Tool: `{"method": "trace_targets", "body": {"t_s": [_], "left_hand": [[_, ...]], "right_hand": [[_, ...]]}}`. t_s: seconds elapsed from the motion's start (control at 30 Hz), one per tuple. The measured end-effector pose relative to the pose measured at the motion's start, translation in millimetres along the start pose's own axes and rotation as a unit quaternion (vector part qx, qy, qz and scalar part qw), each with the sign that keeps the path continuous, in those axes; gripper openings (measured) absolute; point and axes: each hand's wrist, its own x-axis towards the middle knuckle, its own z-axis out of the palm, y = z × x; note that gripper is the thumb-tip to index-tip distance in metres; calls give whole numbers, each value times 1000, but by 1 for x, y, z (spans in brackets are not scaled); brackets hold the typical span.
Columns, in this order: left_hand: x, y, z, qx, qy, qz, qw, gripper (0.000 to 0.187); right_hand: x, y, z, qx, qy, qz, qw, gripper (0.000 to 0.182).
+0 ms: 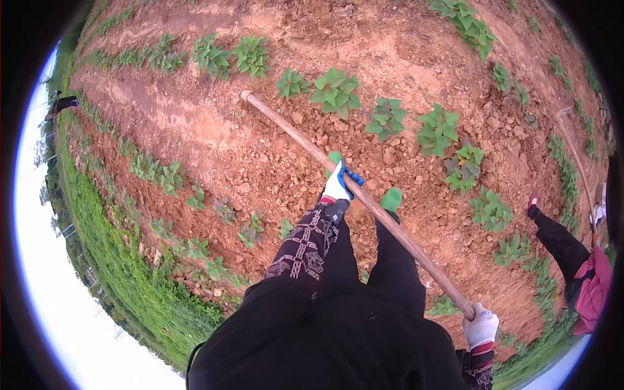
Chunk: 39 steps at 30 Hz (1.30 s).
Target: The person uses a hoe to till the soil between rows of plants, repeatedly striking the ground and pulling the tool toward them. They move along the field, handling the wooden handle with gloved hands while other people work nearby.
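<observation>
A long wooden handle slants across the view from the upper left to the lower right. My left hand, in a white and blue glove, is wrapped round it near the middle, above my green shoes. At the lower right my right hand, in a whitish glove, grips the handle close to its lower end. The upper end is over the reddish soil, left of a row of leafy plants. No blade can be made out on it.
A co-worker in dark and pink clothes is at the right, with a long-handled tool beside them. Another person stands far off at the left. More leafy rows and a grassy strip run along the left.
</observation>
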Motion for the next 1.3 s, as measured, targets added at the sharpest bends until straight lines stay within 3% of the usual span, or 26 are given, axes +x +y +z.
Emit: {"method": "trace_targets", "body": {"t_s": [0.13, 0.2, 0.27, 0.33, 0.37, 0.53, 0.6, 0.7, 0.8, 0.9, 1.0, 1.07, 1.13, 1.17, 1.2, 1.23, 1.27, 1.3], "left_hand": [[-27, -16, -3, -49, -3, -105, 993, 27], [-57, -17, 1, -50, 26, -173, 983, 27], [-60, -2, -10, -41, 72, -187, 979, 31], [-57, 46, -15, -14, 91, -118, 989, 32], [-44, 74, -25, -21, 55, -61, 996, 33], [-63, 267, -12, -1, 80, 150, 985, 33], [-80, 346, -14, 12, 46, 221, 974, 32], [-128, 442, 13, 82, 31, 395, 915, 33], [-139, 480, 31, 106, 110, 453, 878, 30], [-111, 485, 20, 114, 79, 429, 892, 26], [-54, 447, 7, 111, 87, 379, 914, 26], [-9, 376, -5, 126, 126, 329, 927, 30], [23, 276, -15, 99, 104, 232, 962, 27], [33, 217, -15, 122, 145, 191, 963, 25], [40, 176, -21, 107, 160, 144, 971, 24], [21, 175, -15, 101, 129, 145, 976, 24], [6, 182, -14, 50, 74, 92, 992, 25], [-5, 193, -23, 66, 74, 68, 993, 27]], "right_hand": [[7, 39, 33, 64, 28, -44, 997, 16], [-1, 58, 50, 63, 40, -14, 997, 14], [18, 57, 67, 54, 38, -22, 998, 15], [49, 35, 82, 48, 29, -50, 997, 18], [71, 13, 89, 50, 61, -84, 993, 20], [194, -158, 105, 75, 91, -180, 977, 21], [226, -239, 87, 36, 3, -204, 978, 17], [222, -341, 40, 92, 22, -287, 953, 19], [205, -408, -3, 156, 21, -350, 924, 22], [207, -436, -16, 147, 7, -363, 920, 23], [217, -408, 1, 140, -22, -353, 925, 23], [213, -356, 18, 142, -23, -333, 932, 20], [176, -287, 11, 114, -89, -225, 964, 22], [149, -240, 24, 105, -53, -207, 971, 23], [119, -220, 11, 77, -91, -114, 986, 22], [103, -216, 9, 95, -43, -123, 987, 23], [93, -211, 0, 86, -51, -121, 988, 23], [87, -219, -6, 87, -66, -137, 985, 23]]}}
